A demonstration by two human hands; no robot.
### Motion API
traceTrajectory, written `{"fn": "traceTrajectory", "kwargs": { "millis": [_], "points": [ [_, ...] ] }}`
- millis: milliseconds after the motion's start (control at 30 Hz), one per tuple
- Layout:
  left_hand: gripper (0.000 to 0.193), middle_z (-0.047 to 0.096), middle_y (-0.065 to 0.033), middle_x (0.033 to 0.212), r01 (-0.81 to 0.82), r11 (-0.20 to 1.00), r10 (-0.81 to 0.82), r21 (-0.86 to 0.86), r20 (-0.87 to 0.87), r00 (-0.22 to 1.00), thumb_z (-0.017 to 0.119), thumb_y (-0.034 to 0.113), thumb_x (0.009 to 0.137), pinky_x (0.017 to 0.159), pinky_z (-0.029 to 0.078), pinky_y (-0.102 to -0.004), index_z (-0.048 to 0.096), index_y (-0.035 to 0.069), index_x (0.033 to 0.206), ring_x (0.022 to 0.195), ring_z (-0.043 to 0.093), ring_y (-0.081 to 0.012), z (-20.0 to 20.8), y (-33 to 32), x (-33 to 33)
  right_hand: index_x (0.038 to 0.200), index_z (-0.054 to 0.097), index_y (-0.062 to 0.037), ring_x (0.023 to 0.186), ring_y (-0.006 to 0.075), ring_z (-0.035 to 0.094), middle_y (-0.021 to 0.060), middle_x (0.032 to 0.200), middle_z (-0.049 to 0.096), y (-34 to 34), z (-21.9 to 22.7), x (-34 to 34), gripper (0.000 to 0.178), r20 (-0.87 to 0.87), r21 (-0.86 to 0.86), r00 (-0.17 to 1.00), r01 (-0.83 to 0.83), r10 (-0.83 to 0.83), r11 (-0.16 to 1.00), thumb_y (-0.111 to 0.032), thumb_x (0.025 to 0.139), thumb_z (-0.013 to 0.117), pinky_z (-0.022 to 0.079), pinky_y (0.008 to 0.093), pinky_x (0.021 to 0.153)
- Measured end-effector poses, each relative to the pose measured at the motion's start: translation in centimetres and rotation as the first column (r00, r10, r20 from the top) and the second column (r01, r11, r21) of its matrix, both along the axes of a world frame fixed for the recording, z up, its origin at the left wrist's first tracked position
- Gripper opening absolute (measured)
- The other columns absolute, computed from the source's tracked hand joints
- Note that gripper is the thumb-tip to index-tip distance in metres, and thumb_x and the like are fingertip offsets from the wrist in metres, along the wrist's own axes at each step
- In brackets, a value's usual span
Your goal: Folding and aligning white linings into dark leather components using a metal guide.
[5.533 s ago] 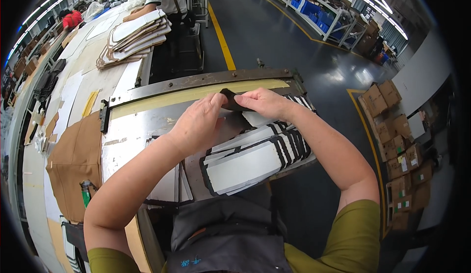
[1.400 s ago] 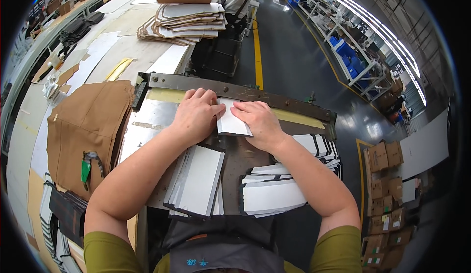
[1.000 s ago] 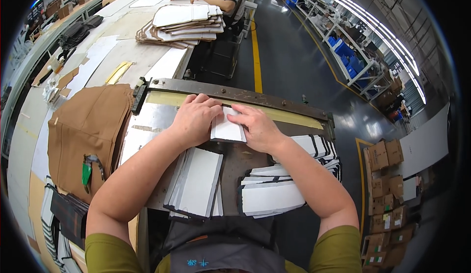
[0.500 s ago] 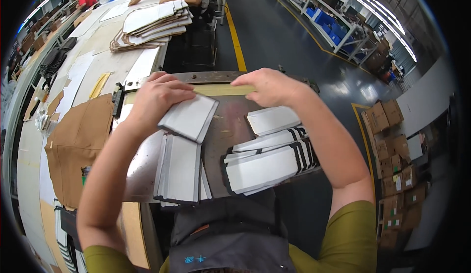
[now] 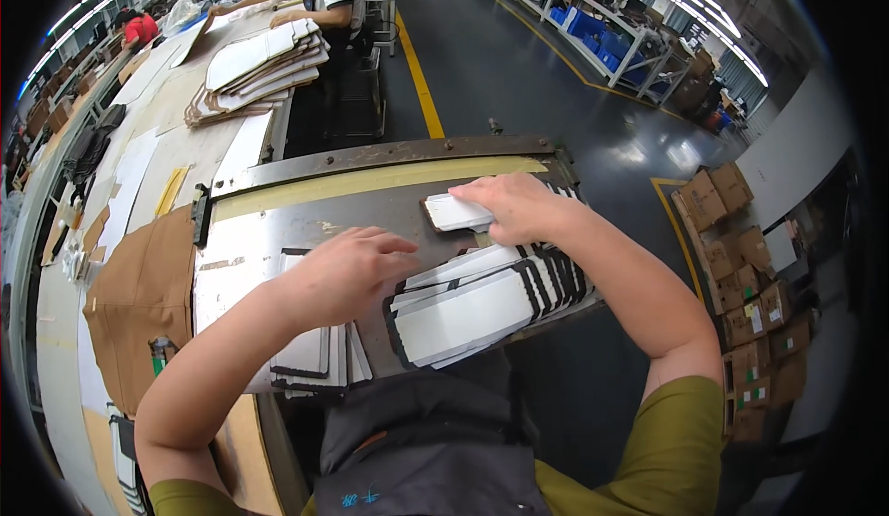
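My left hand (image 5: 347, 273) hovers over the left pile of white panels (image 5: 349, 354), its fingers stretched toward the right and holding nothing. These panels are flat rectangles with dark edges, stacked unevenly, and my hand and forearm hide part of them. At the far end of the right pile, my right hand (image 5: 526, 208) has its fingers and thumb on a white panel (image 5: 452, 212). Nearer to me lies the rest of the right pile of white panels (image 5: 463, 317), fanned out with black edges showing. Both piles rest on a metal worktop (image 5: 389, 203).
A metal bar (image 5: 380, 153) and a yellow strip run along the worktop's far edge. Brown fabric (image 5: 139, 312) lies on the long table at left. Beyond stands a stack of white boards (image 5: 259, 62) beside a co-worker (image 5: 331, 2). Cardboard boxes (image 5: 741, 284) are piled at right.
My left hand has let go of a white panel, which now lies on the left pile, and has moved right. My right hand has come down onto a panel of the right pile.
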State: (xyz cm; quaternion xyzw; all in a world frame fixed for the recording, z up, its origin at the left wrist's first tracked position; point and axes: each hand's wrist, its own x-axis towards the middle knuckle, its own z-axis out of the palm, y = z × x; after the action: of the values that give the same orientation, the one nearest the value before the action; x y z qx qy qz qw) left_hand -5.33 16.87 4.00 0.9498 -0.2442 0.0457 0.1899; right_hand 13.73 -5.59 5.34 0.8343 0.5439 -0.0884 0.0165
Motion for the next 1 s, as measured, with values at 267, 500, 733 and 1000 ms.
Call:
{"fn": "traceTrajectory", "kwargs": {
  "millis": [267,500,733,1000],
  "points": [
    [0.027,0.058,-0.021,0.117,-0.265,0.937,0.269,-0.228,-0.013,0.963,0.062,0.004,0.087,0.095,0.049,-0.0441,0.059,-0.001,0.113,0.111,0.059,-0.0396,-1.7,-2.8,5.9,0.112,0.071,-0.0042,0.089,0.0251,0.069,0.0178,0.097,0.073,0.9,-0.3,1.2,0.029,-0.525,0.266,0.843,0.289,-0.113,0.92,-0.016,0.087,0.062,0.052,0.0357,0.083],
    [0.026,0.06,-0.0078,0.131,0.028,0.989,-0.026,-0.147,0.019,0.999,0.056,0.018,0.098,0.105,0.042,-0.0422,0.066,0.011,0.121,0.122,0.054,-0.0307,-4.0,-4.0,7.7,0.109,0.07,0.0002,0.075,0.0114,0.059,0.0077,0.084,0.072,2.0,-1.1,2.4,0.023,-0.509,0.359,0.856,0.309,-0.093,0.881,-0.012,0.09,0.063,0.05,0.0308,0.075],
    [0.028,0.058,-0.0059,0.137,-0.001,0.996,0.009,0.087,-0.09,0.996,0.058,0.022,0.097,0.108,0.038,-0.0428,0.065,0.018,0.124,0.128,0.049,-0.029,-2.4,-4.6,7.9,0.103,0.074,-0.0027,0.076,0.0085,0.064,0.0061,0.086,0.074,5.9,6.0,4.9,0.014,-0.378,0.923,0.911,0.357,0.166,0.143,-0.003,0.091,0.067,0.053,0.0259,0.071],
    [0.062,0.064,-0.0103,0.115,-0.478,0.865,0.502,-0.154,0.279,0.819,0.083,0.018,0.057,0.097,0.043,-0.0429,0.063,0.009,0.114,0.115,0.058,-0.0306,-5.5,8.0,5.9,0.109,0.077,-0.0104,0.103,0.0166,0.068,0.0084,0.117,0.072,13.9,-6.3,0.0,0.03,-0.606,0.664,0.732,0.25,0.312,0.705,0.003,0.084,0.068,0.051,0.0281,0.093]
  ]
}}
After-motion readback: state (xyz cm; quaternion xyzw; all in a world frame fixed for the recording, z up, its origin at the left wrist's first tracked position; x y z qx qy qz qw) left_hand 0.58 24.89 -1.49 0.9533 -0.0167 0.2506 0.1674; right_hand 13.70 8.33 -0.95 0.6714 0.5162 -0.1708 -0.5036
